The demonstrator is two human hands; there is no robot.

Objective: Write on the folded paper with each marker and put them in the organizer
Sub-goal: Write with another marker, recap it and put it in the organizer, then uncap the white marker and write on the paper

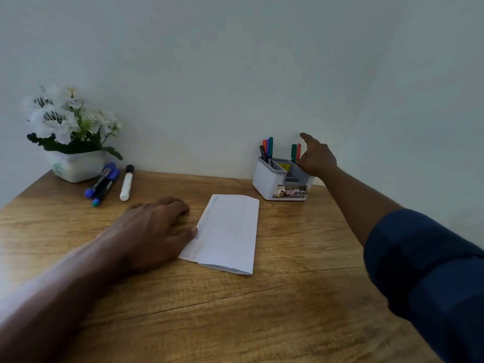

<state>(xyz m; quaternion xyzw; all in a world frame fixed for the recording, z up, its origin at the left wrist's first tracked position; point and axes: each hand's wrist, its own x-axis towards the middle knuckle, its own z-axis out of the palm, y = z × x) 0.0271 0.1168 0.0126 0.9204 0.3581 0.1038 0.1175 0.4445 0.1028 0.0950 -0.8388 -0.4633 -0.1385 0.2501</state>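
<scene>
White folded paper [230,231] lies mid-table, your left hand [154,226] resting at its left edge with fingers relaxed and thumb touching it, while your right hand [315,157] is at the organizer [269,182] by the far edge, against the red marker [298,150], its grip impossible to tell.

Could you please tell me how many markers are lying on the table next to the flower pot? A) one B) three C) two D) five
B: two blue markers and one white marker lie flat on the table beside the flower pot.
</scene>
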